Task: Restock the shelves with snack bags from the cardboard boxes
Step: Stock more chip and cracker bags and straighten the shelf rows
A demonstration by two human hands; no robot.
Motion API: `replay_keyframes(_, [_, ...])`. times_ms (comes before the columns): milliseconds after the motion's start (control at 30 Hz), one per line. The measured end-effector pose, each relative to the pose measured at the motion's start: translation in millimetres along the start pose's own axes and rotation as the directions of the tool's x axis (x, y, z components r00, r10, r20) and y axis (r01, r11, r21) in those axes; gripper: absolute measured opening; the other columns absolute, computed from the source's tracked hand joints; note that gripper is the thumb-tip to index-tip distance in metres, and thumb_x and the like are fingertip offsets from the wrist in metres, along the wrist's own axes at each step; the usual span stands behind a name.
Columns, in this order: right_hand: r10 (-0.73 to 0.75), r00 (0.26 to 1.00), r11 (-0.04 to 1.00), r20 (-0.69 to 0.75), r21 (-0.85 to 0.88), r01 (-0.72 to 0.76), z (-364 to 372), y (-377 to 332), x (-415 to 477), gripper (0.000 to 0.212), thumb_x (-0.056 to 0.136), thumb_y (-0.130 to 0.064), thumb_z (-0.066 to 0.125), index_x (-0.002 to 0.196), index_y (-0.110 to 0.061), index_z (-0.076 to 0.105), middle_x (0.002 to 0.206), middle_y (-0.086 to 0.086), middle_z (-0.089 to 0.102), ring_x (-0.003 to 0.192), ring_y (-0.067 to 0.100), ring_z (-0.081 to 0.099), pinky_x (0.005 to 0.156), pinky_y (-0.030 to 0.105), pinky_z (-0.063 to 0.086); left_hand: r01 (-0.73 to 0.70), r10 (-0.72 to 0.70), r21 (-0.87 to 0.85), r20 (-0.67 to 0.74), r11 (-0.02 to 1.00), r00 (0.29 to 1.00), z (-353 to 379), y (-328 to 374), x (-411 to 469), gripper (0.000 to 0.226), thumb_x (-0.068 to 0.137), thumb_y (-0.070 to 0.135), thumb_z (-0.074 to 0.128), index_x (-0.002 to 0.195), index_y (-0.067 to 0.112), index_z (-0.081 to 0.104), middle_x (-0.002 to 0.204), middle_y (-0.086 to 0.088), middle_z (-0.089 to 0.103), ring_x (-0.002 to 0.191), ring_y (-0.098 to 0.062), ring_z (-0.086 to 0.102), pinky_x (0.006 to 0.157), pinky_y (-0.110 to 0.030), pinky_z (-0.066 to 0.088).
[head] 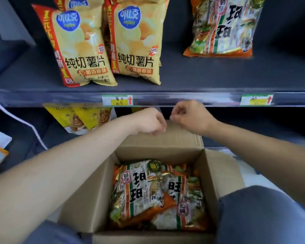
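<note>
Left hand, right hand — flap edge.

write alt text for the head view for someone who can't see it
A person's left hand and right hand reach with curled fingers to the far flap of an open cardboard box holding snack bags. On the dark shelf above stand yellow chip bags and one matching bag.

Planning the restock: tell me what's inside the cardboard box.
Snack bags with orange-and-white print fill the cardboard box, lying flat and overlapping. Anything beneath the top ones is covered.
</note>
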State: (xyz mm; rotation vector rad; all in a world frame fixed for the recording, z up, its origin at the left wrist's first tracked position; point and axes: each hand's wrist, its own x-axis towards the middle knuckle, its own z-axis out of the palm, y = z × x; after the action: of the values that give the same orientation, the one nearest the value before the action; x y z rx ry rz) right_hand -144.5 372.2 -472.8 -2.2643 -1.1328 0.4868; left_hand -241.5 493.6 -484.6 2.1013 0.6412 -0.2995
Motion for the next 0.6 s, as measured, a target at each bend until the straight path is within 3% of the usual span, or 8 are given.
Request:
replay_keyframes(67, [0.096,0.979,0.991,0.181,-0.109,-0.077,27,5,-6,0.007,0.087,-0.017,0.064,0.091,-0.012,0.066,0.088,0.002,0.064,0.086,0.019,0.061,0.077,0.027,0.047,0.127,-0.136,0.101,0.089,0.987,0.987,17,-37,1,0.011,0.088,0.008,0.06,0.099,0.009,0.064,0.079,-0.003,0.061,0.076,-0.018,0.059,0.066,-0.026,0.051])
replay_keyframes(167, [0.272,0.889,0.946,0.368,-0.27,-0.178,66,20,-5,0.025,0.09,-0.016,0.058,0.11,-0.005,0.067,0.108,0.01,0.067,0.103,0.026,0.063,0.084,0.03,0.048,0.329,-0.347,0.141,0.133,0.934,0.928,39,-91,5,0.026,0.091,0.014,0.06,0.115,0.004,0.059,0.109,-0.012,0.064,0.096,-0.023,0.062,0.075,-0.029,0.052])
replay_keyframes(233, [0.335,0.796,0.924,0.503,-0.34,-0.174,97,29,-5,0.025,0.092,-0.022,0.056,0.108,-0.005,0.066,0.098,0.006,0.067,0.09,0.021,0.064,0.073,0.025,0.049,0.43,-0.439,0.089,0.146,0.898,0.887,50,-118,6,0.032,0.092,0.016,0.059,0.122,0.004,0.056,0.122,-0.013,0.06,0.105,-0.024,0.061,0.084,-0.032,0.054])
replay_keyframes(333, [0.379,0.701,0.894,0.604,-0.434,-0.109,142,38,-3,0.025,0.096,-0.031,0.05,0.082,-0.014,0.062,0.076,-0.003,0.054,0.066,0.008,0.051,0.061,0.02,0.039,0.51,-0.509,0.013,0.09,0.86,0.856,60,-143,6,0.034,0.092,0.018,0.059,0.123,0.004,0.057,0.124,-0.013,0.059,0.105,-0.025,0.059,0.088,-0.034,0.053])
replay_keyframes(433, [0.379,0.704,0.909,0.601,-0.386,-0.16,167,46,-5,0.027,0.096,-0.027,0.051,0.071,-0.017,0.053,0.077,0.0,0.053,0.069,0.011,0.05,0.056,0.02,0.036,0.542,-0.542,0.017,0.038,0.84,0.839,67,-154,0,0.034,0.092,0.017,0.059,0.121,-0.001,0.056,0.123,-0.016,0.059,0.098,-0.026,0.058,0.081,-0.032,0.049])
replay_keyframes(533, [0.433,0.645,0.899,0.63,-0.248,-0.362,182,59,-13,0.016,0.092,-0.021,0.059,0.094,-0.006,0.06,0.087,0.006,0.059,0.07,0.014,0.054,0.058,0.022,0.043,0.604,-0.603,-0.004,0.055,0.797,0.796,76,-168,-6,0.038,0.093,0.014,0.058,0.127,-0.003,0.051,0.129,-0.018,0.055,0.112,-0.032,0.056,0.083,-0.037,0.048])
replay_keyframes(600, [0.474,0.575,0.838,0.667,-0.14,-0.528,191,68,-17,0.028,0.09,-0.02,0.062,0.108,0.002,0.06,0.094,0.013,0.061,0.069,0.017,0.056,0.075,0.032,0.054,0.657,-0.651,-0.059,0.097,0.752,0.753,82,-176,-8,0.043,0.092,0.012,0.058,0.132,-0.001,0.046,0.136,-0.02,0.049,0.12,-0.037,0.051,0.086,-0.043,0.047])
